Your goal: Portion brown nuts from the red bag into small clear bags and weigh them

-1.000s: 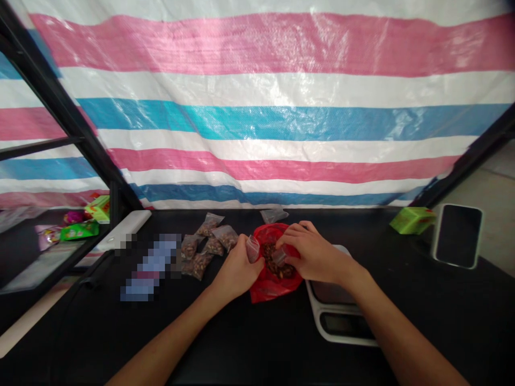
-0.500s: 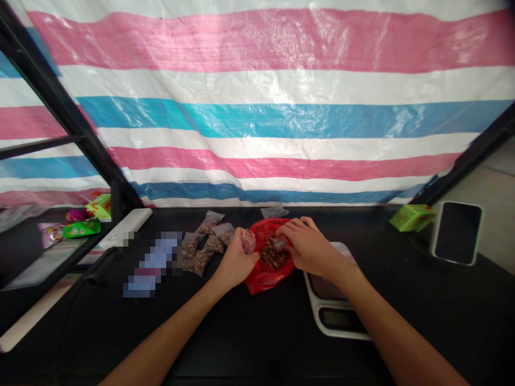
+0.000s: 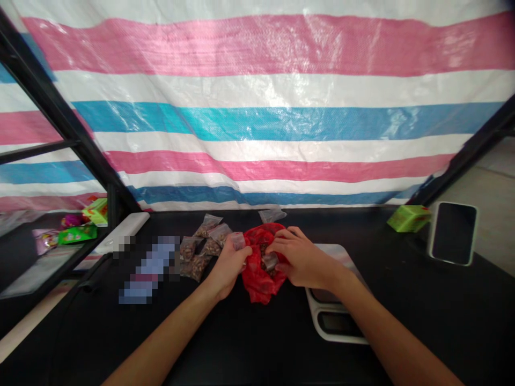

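A red plastic bag (image 3: 259, 281) holding brown nuts lies on the black table between my hands. My left hand (image 3: 227, 266) is closed on a small clear plastic pouch (image 3: 237, 240) at the red bag's left edge. My right hand (image 3: 300, 258) is curled over the red bag's mouth and pinches a small clear pouch (image 3: 269, 261) that holds some nuts. Several filled small pouches of nuts (image 3: 201, 247) lie in a cluster just left of my left hand.
A white digital scale (image 3: 333, 316) sits under my right forearm. An empty clear pouch (image 3: 272, 214) lies behind the red bag. A green box (image 3: 408, 217) and a phone-like dark screen (image 3: 453, 232) stand at the right. A striped tarp (image 3: 257, 107) hangs behind.
Both hands have shifted slightly left and closer together. The red bag is now bunched up, so most of the nuts inside are hidden.
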A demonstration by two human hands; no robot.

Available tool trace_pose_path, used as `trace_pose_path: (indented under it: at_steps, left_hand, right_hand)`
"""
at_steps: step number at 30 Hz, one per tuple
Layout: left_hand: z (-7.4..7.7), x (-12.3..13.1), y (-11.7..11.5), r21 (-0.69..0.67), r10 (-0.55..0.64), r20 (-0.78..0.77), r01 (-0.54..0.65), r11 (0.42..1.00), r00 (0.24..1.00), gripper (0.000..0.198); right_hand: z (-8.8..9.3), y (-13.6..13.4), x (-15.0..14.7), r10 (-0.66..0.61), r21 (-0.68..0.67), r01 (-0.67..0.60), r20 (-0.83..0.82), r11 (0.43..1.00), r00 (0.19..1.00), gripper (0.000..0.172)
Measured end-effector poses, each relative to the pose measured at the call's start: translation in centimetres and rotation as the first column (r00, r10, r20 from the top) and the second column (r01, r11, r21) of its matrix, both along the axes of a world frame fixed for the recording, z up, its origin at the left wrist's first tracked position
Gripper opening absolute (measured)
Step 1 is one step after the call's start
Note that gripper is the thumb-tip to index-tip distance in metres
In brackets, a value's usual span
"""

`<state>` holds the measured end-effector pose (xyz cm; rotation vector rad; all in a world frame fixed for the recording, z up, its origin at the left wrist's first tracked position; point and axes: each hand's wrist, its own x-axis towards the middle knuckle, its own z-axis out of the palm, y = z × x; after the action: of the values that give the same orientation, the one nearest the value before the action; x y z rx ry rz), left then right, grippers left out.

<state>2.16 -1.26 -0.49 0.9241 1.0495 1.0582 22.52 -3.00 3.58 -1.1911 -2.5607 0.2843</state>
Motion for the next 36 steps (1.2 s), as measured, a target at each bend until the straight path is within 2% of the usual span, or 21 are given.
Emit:
trace_pose_path:
  at_steps: [7,11,15,17,19,21,23,25,28,30,33,36]
  left_hand:
    - [0.5,0.2,-0.2,0.072,0.020,0.037,-0.023,0.997,0.999,0.037]
    - [0.1,0.0,0.2,0.165,0.091,-0.070,-0.079,0.983,0.993,0.033]
    - [-0.5,-0.6,0.9,0.282,0.121,-0.219,-0.056,0.958,0.968,0.030]
    - [-0.6,-1.0,1.2,0.413,0.212,-0.378,-0.040,0.910,0.901,0.027]
    - [-0.3,-1.4,1.3,0.560,0.364,-0.524,-0.010,0.828,0.769,0.025]
    - [0.4,-1.7,1.1,0.647,0.479,-0.599,0.034,0.762,0.641,0.025]
    - [1.5,-1.8,0.6,0.669,0.536,-0.634,0.047,0.742,0.557,0.025]
    - [2.7,-1.7,-0.1,0.661,0.569,-0.665,0.027,0.750,0.484,0.024]
    - [3.7,-1.3,-1.4,0.570,0.497,-0.740,0.029,0.821,0.454,0.019]
    - [3.6,-0.9,-2.1,0.485,0.391,-0.800,0.106,0.868,0.455,0.018]
    - [2.3,-0.3,-2.6,0.341,0.216,-0.876,0.238,0.909,0.431,0.022]
    - [0.6,0.0,-2.6,0.295,0.116,-0.865,0.308,0.905,0.487,0.024]
  right_hand:
    - [-0.7,0.0,-0.5,0.008,0.044,-0.008,0.004,0.999,1.000,0.033]
    - [-0.7,-0.2,-1.0,0.073,0.048,-0.073,0.008,0.996,0.997,0.035]
    - [-0.6,-0.5,-1.3,0.103,0.030,-0.103,0.004,0.994,0.995,0.032]
    - [-0.6,-0.5,-1.2,0.080,0.010,-0.080,0.016,0.997,0.997,0.032]
    - [-0.6,-0.5,-1.1,0.026,-0.014,-0.025,0.039,1.000,0.999,0.031]
    - [-0.6,-0.5,-0.9,-0.034,-0.029,0.036,0.071,0.999,0.997,0.031]
    - [-0.7,-0.3,-0.8,-0.096,-0.019,0.098,0.104,0.995,0.990,0.029]
    - [-0.9,-0.2,-0.8,-0.162,0.010,0.162,0.136,0.987,0.977,0.024]
    - [-1.0,0.0,-0.7,-0.241,0.037,0.239,0.171,0.970,0.955,0.020]
    - [-1.0,0.2,-0.6,-0.276,0.047,0.272,0.184,0.961,0.943,0.021]
    - [-0.9,0.4,-0.5,-0.297,0.073,0.288,0.171,0.955,0.939,0.024]
    - [-0.8,0.6,-0.4,-0.263,0.123,0.247,0.146,0.961,0.954,0.032]
